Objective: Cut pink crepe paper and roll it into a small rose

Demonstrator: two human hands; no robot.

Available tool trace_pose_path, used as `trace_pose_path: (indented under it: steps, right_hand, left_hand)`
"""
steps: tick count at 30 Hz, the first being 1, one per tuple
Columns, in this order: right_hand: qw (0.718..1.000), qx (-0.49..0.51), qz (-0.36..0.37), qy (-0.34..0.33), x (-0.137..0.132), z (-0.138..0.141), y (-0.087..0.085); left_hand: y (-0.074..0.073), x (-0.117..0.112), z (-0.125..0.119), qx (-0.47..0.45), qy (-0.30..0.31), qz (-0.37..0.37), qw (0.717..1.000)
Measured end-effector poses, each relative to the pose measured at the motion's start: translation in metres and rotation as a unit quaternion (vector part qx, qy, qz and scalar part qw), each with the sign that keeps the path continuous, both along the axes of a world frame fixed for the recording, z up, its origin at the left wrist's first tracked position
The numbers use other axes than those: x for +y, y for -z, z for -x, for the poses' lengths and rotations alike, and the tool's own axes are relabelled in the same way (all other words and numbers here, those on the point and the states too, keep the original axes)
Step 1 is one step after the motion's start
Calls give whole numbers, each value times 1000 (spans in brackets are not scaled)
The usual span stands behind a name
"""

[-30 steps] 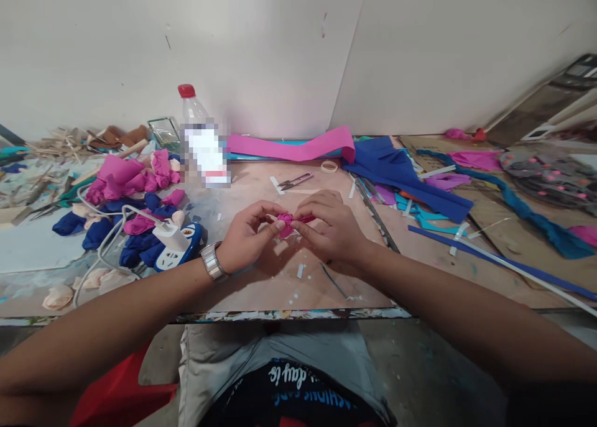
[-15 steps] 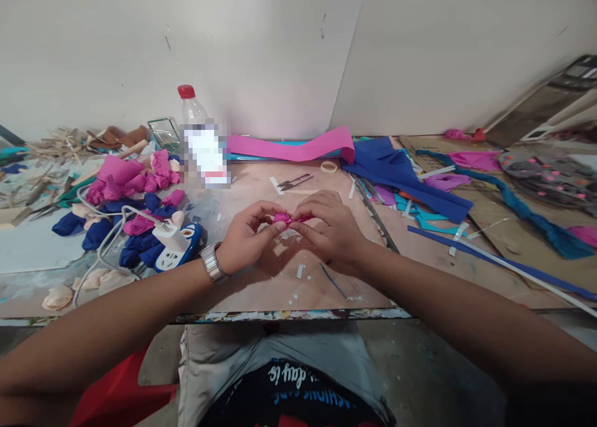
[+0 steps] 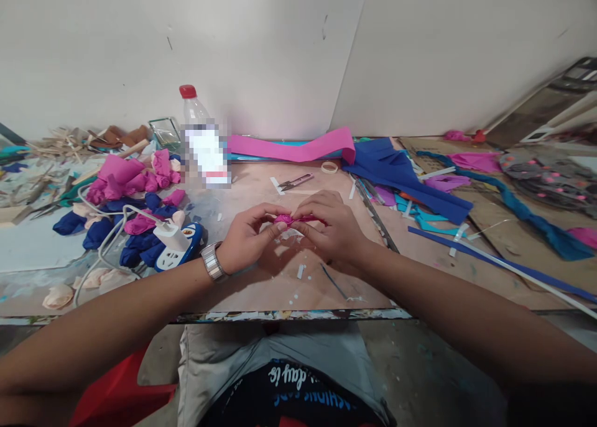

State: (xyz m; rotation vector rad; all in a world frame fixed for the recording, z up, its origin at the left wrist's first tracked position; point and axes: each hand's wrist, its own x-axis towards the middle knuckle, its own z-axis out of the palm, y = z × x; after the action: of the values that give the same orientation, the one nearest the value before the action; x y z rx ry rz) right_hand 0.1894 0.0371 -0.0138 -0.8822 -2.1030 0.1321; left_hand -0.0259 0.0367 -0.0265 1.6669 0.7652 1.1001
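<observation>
A small magenta paper flower [image 3: 283, 219], rolled and rose-like, is held above the table between both hands. My left hand [image 3: 249, 231] pinches its rolled head between thumb and fingers. My right hand [image 3: 331, 225] is closed on the twisted magenta strip that runs out of the flower to the right; part of that strip is hidden by the fingers. Behind the hands lie small thread snips [image 3: 297, 181] and a roll of clear tape [image 3: 329, 167]. A thin dark wire [image 3: 333, 281] lies on the table near my right wrist.
Pink and blue paper flowers [image 3: 119, 172] are heaped at left, beside a power adapter [image 3: 180, 247] with white cables. A phone [image 3: 208, 155] leans on a bottle [image 3: 193, 108]. Pink crepe paper [image 3: 298, 148] and blue paper [image 3: 396, 172] lie at the back; a white rod [image 3: 522, 271] lies at right.
Both hands stay in nearly the same place. The flower has turned slightly in the fingers; nothing else on the table has visibly moved.
</observation>
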Motion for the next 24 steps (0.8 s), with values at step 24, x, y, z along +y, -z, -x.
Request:
trace_pose_path:
  steps: [24]
  right_hand:
    - [999, 15, -29, -2, 3, -1, -1]
  left_hand:
    - [0, 0, -1, 5, -17, 0, 1000]
